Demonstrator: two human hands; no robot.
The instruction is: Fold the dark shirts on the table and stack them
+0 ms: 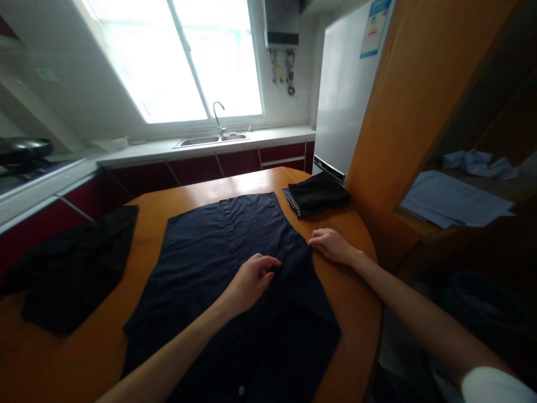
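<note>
A dark navy shirt (218,246) lies spread flat on the orange wooden table (348,291). My left hand (251,280) rests on the middle of the shirt, fingers curled and pinching the cloth. My right hand (333,244) lies at the shirt's right edge, fingers bent and gripping the fabric there. Both forearms reach in from the lower right.
A folded dark garment (316,194) sits at the table's far right. A crumpled black garment (71,263) lies at the left edge. Behind are a counter with a sink (212,139), a white fridge (348,89) and a wooden shelf holding papers (453,198).
</note>
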